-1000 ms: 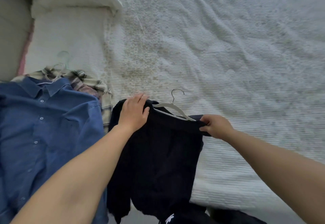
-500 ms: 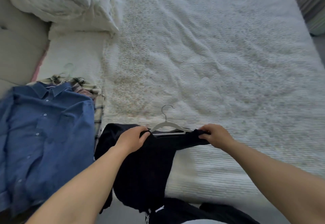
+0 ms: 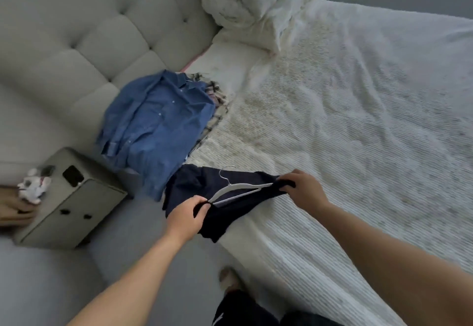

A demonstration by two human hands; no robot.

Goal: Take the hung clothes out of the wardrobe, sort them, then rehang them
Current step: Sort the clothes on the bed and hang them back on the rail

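A dark navy garment on a white hanger lies at the near edge of the bed. My left hand grips the garment's left shoulder at the hanger's end. My right hand pinches the garment's right shoulder over the other hanger end. A blue button shirt lies flat on the bed to the left, on top of a plaid shirt whose edge sticks out.
A tufted grey headboard stands at the left, with white pillows at the bed's head. A grey box-shaped nightstand sits beside the bed with crumpled white items on it. Grey floor lies below.
The view has swung left and pulled back, showing the headboard and nightstand. The navy garment has come toward the bed's edge, with both hands still holding its shoulders.
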